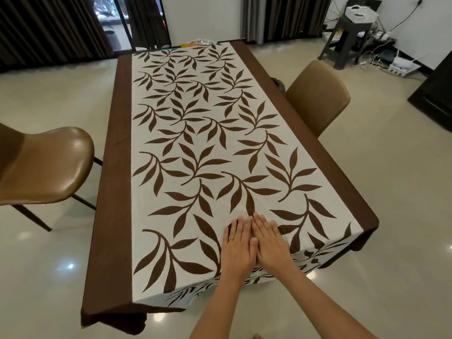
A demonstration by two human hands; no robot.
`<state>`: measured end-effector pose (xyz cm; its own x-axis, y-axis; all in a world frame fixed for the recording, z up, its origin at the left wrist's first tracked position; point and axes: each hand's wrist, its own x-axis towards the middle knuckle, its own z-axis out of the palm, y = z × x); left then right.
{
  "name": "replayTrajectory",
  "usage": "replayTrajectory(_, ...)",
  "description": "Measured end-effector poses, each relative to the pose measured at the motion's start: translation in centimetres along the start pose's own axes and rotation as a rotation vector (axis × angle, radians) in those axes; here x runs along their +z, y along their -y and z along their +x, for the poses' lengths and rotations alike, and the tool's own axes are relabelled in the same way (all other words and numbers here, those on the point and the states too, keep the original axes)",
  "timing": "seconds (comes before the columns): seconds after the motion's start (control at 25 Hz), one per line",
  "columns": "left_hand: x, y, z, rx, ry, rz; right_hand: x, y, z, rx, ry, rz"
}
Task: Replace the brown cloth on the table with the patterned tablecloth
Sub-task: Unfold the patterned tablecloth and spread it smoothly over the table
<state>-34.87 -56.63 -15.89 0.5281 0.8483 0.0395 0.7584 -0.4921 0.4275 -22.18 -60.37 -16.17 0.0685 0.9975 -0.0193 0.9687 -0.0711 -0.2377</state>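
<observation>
A white tablecloth with a brown leaf pattern [195, 133] lies spread flat along the whole table, with plain brown borders [117, 167] down its left and right sides. Its near end hangs over the front edge. My left hand [236, 245] and my right hand [269, 241] lie flat side by side on the cloth near the front edge, fingers straight and pointing away, palms pressing the fabric. A ring sits on my left hand. I cannot tell whether the brown strips are a separate cloth underneath.
A tan chair [46, 167] stands at the table's left, another tan chair [318, 94] at its right. A dark stool [347, 37] with a white bag, loose cables and a power strip [401, 67] sit at the back right. Dark curtains [49, 30] line the far wall.
</observation>
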Motion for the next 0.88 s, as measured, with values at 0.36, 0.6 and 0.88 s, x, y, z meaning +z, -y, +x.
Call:
replayTrajectory(0.36, 0.4, 0.2, -0.2, -0.014, 0.037, 0.126, -2.7, -10.9, -2.4, 0.151, 0.006, 0.020)
replayTrajectory(0.6, 2.0, -5.4, 1.8, -0.129, -0.033, 0.075, -4.5, -10.5, -2.0, 0.059, 0.047, 0.125)
replayTrajectory(0.88, 5.7, -9.4, 3.0, -0.199, -0.071, 0.148, -3.3, -14.1, -2.3, -0.034, 0.058, 0.051)
